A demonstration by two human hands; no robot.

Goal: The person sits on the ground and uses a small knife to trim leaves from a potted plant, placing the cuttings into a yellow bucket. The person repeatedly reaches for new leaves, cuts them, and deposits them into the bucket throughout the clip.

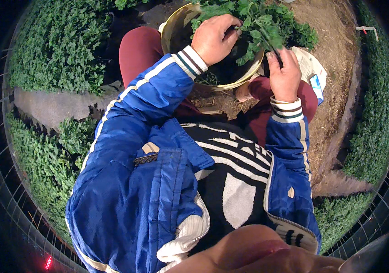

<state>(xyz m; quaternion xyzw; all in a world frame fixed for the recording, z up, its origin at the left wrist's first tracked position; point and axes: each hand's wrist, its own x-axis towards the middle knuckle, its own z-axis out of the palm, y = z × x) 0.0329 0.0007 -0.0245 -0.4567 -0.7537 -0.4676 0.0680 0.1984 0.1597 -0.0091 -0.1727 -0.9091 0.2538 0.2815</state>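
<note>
A yellow-rimmed bucket point(220, 88) stands between my knees, with some greenery low inside it. Over its far right side spreads a bunch of leafy green stems point(252, 25). My left hand point(216, 39) is above the bucket, its thumb and fingertips pinched on a leafy stem. Just right of the rim, my right hand point(284, 75) grips the dark, thin lower end of a leafy sprig point(272, 36); blur hides whether a tool is there too. What hangs under the leaves inside the bucket is partly hidden.
Beside my right knee lie a printed paper point(308, 59) and a small blue-and-white object point(316, 88), perhaps a phone. A straw-covered path point(334, 85) runs on the right. Dense plant beds point(58, 47) flank both sides, and a bent white pipe point(368, 29) sticks out at right.
</note>
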